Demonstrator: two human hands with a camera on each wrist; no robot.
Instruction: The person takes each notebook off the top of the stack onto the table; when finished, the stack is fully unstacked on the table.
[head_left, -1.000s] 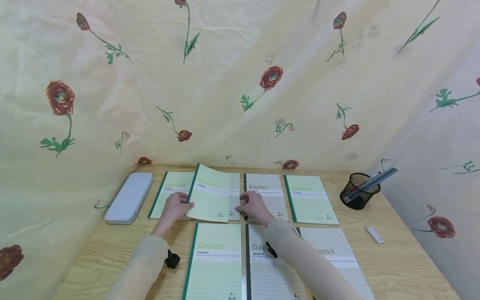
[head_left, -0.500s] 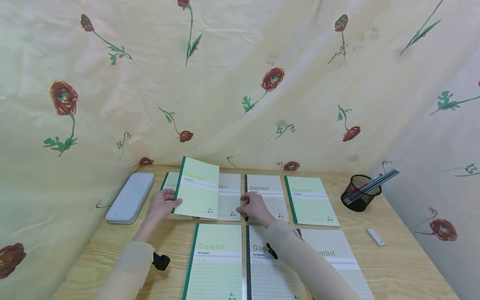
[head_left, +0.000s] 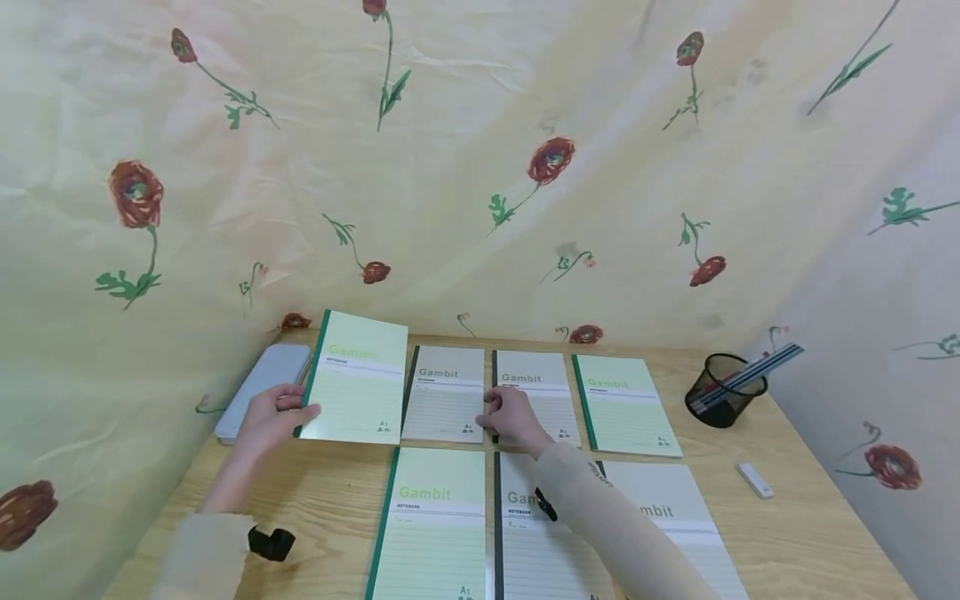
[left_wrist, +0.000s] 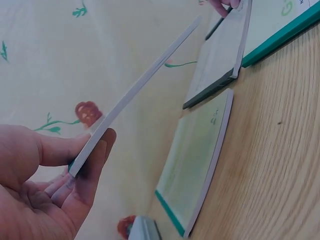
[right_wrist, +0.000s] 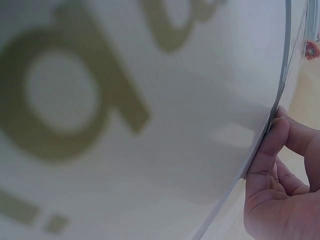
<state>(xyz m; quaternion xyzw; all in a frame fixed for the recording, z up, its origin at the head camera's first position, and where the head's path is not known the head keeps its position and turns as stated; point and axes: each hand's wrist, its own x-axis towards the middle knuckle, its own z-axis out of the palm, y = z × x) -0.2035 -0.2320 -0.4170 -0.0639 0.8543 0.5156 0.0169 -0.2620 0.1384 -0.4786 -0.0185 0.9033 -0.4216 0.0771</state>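
A green-covered notebook (head_left: 356, 383) is raised and tilted above the back left of the table. My left hand (head_left: 270, 421) pinches it by its dark green spine, thumb on the cover and fingers behind. Below it in the left wrist view, a second green notebook (left_wrist: 197, 155) lies flat. My right hand (head_left: 513, 417) is at the seam between two grey notebooks in the back row. Its thumb and forefinger are curled at the right edge of the left grey notebook (head_left: 442, 400); the right wrist view shows the fingertips (right_wrist: 275, 132) close together at a cover edge.
Another grey notebook (head_left: 551, 375) and a green one (head_left: 630, 408) continue the back row. Nearer lie a green notebook (head_left: 438, 542) and two grey ones, partly under my right sleeve. A white case (head_left: 266, 379), mesh pen cup (head_left: 723, 392) and white eraser-like block (head_left: 754, 481) flank them.
My left hand has lifted the green notebook off the grey one and carried it left, over the second green notebook. My right hand has stayed in place.
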